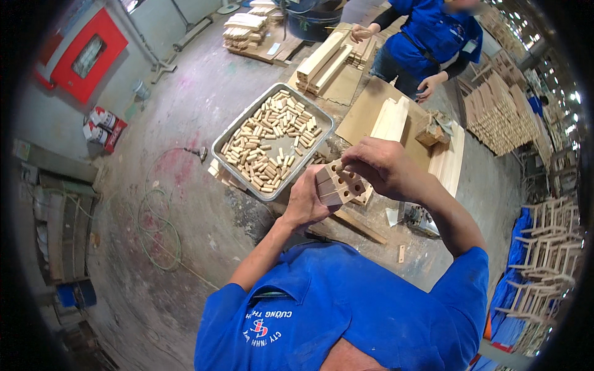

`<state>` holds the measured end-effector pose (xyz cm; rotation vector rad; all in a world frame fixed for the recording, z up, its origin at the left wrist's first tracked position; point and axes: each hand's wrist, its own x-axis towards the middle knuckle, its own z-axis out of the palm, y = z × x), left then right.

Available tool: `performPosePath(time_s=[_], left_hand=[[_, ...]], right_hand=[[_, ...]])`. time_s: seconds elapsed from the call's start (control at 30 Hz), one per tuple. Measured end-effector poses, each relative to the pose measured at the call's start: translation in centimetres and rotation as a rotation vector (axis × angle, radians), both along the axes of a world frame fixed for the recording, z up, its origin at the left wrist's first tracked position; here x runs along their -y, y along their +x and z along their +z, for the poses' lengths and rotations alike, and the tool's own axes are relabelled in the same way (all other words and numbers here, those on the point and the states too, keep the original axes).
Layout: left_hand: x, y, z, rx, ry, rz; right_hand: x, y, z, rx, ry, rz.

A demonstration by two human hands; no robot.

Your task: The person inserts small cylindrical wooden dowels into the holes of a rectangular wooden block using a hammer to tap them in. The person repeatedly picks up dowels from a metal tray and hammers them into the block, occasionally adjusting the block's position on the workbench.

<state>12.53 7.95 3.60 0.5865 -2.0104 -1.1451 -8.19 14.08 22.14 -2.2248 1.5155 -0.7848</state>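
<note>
My left hand (304, 201) is wrapped round a bundle of pale wooden pieces (331, 193) whose end faces, drilled with several round holes, point up and to the right. My right hand (380, 162) is closed in a pinch over the far edge of these faces, at one of the holes. Between its fingertips is what looks like a small wooden dowel, mostly hidden by the fingers. Just left of the bundle, a grey metal tray (218, 148) holds many loose wooden dowels (263, 166).
Long pale beams (328, 59) and boards (391, 120) lie on the worktable beyond my hands. Opposite, a co-worker in a blue shirt (442, 37) stands with one hand near a thin stick. A green hose (148, 229) coils on the floor at left; wooden frames (544, 266) are stacked at right.
</note>
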Motion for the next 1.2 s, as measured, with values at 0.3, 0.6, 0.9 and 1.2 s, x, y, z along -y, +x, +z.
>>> performPosePath(time_s=[0.3,0.6,0.9,1.2], left_hand=[[-0.3,-0.3,0.1,0.002,-0.018,0.040],[-0.3,-0.7,0.0,-0.010,-0.032,0.089],[-0.1,-0.6,0.2,0.016,-0.027,0.097],[0.4,-0.6,0.2,-0.037,-0.083,0.123]], right_hand=[[1.5,0.3,1.7,-0.316,-0.023,0.117],[1.5,0.9,1.8,-0.529,-0.143,0.148],[2.3,1.5,1.4,-0.433,-0.126,0.084],[2.3,-0.9,2.3,0.322,0.341,-0.143]])
